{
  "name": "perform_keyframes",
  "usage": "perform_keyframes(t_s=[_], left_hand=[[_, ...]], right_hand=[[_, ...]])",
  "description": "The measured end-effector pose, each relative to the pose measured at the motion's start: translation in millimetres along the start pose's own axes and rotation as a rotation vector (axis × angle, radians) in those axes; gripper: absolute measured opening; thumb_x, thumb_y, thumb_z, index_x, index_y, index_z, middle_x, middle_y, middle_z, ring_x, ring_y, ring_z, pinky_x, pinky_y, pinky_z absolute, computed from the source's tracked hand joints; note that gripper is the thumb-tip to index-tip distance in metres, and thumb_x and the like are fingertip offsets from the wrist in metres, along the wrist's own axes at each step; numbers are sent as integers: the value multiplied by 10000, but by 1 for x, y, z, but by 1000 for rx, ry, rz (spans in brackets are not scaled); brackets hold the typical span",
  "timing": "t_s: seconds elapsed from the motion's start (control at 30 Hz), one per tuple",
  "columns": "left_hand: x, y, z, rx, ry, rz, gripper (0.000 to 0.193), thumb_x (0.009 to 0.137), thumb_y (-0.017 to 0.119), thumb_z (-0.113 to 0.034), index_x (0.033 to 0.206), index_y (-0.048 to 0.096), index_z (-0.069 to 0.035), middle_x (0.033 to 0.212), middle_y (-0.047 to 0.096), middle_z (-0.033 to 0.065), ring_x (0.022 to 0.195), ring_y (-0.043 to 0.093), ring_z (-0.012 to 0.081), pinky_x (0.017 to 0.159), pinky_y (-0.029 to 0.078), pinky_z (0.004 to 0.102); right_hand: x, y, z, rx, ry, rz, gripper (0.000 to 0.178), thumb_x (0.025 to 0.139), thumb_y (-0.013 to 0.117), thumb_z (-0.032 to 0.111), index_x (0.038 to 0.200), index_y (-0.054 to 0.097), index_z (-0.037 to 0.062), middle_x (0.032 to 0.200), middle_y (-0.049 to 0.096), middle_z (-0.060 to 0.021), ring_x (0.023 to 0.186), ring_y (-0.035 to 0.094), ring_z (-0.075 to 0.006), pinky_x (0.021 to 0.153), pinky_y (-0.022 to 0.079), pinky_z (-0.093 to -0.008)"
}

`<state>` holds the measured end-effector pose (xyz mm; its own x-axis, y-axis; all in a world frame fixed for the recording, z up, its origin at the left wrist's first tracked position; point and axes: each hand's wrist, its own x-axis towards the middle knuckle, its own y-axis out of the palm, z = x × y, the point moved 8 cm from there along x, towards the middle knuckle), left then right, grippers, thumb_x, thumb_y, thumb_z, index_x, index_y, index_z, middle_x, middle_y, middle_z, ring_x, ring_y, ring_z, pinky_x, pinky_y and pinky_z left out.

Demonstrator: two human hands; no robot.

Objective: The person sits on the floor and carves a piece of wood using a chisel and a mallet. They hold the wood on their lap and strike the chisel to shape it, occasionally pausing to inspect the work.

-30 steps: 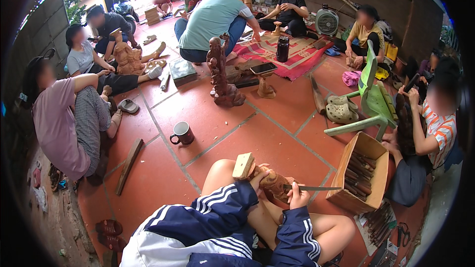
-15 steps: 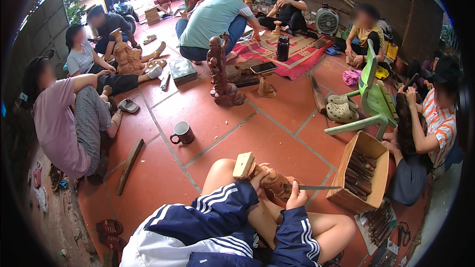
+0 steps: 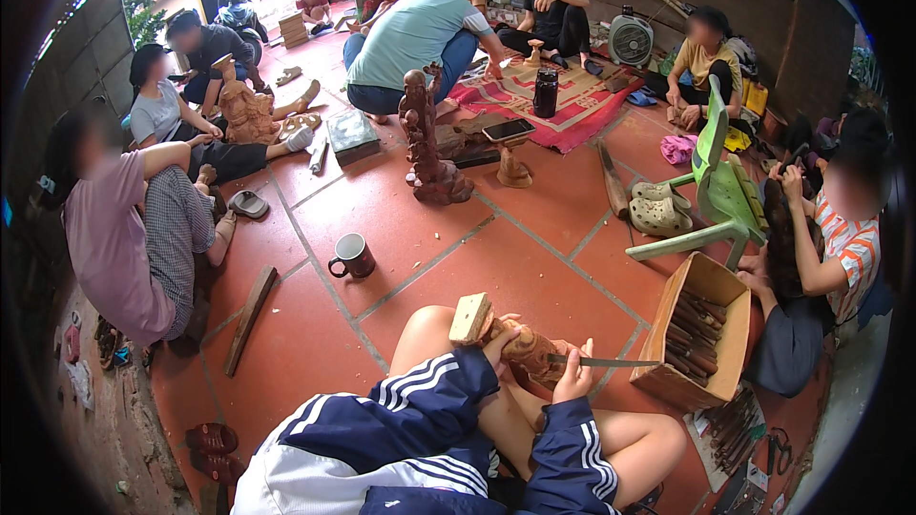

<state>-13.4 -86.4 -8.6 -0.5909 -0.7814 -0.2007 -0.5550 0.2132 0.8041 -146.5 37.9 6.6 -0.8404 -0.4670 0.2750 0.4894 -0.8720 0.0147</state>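
A reddish-brown wooden carving (image 3: 530, 351) with a pale square base (image 3: 468, 319) lies across my lap. My left hand (image 3: 500, 343) is closed around it, close to the base. Against the other end, my right hand (image 3: 573, 380) pinches a thin dark file (image 3: 618, 362). The file's long blade points right, toward a cardboard box (image 3: 653, 379), and its near end meets the carving. My fingers partly hide the carving's surface.
Brown-handled tools (image 3: 695, 336) fill the box, and more tools (image 3: 733, 434) lie below it beside scissors (image 3: 780, 450). A mug (image 3: 352, 256), a wooden strip (image 3: 250, 320) and a tall carved statue (image 3: 428, 148) stand or lie ahead. Several people sit around. A green chair (image 3: 716, 172) is at right.
The file has slid very slightly to the right, and a finger of my right hand has lifted a little. My left hand and the carving stay put. A person in black has lowered an arm.
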Motion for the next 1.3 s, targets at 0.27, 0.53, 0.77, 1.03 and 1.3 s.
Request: perform_keyframes(t_s=[0.27, 0.53, 0.77, 1.03, 1.3], left_hand=[[1, 3, 2, -35, -31, 18, 308, 795, 550, -59, 1088, 457, -84, 923, 562, 94, 844, 588, 218, 743, 511, 352], [4, -2, 6, -36, -35, 24, 314, 799, 549, -68, 1096, 449, -90, 916, 549, 97, 865, 581, 228, 750, 508, 363], [5, -3, 8, -40, -47, 33, 312, 804, 549, -79, 1099, 452, -112, 916, 550, 104, 863, 583, 231, 740, 510, 372], [-1, 7, 4, 30, -53, 13, 323, 809, 544, -79, 1114, 442, -111, 920, 559, 106, 871, 581, 228, 739, 508, 364], [8, -16, 6, 47, 26, 11, 296, 797, 559, -58, 1080, 478, -86, 955, 555, 103, 889, 563, 204, 759, 490, 331]], right_hand=[[1, 5, 15, 34, 74, 81, 300, 902, 435, 208, 1069, 521, -25, 1229, 436, -184, 1145, 416, -255, 952, 325, -340], [2, 0, -3, 32, 66, 64, 269, 895, 456, 205, 1023, 537, -18, 1088, 528, -129, 1013, 493, -200, 875, 378, -311], [1, -10, -28, -44, 157, 21, 206, 848, 545, 223, 876, 555, 19, 801, 538, -20, 708, 502, -102, 652, 410, -235], [13, 6, -10, 265, 300, -102, 158, 821, 575, 147, 910, 530, 25, 777, 523, -4, 664, 500, -79, 586, 418, -204], [39, 55, -2, 44, 95, 80, 110, 784, 602, 109, 847, 556, 32, 903, 462, -3, 744, 475, -83, 655, 397, -208]])
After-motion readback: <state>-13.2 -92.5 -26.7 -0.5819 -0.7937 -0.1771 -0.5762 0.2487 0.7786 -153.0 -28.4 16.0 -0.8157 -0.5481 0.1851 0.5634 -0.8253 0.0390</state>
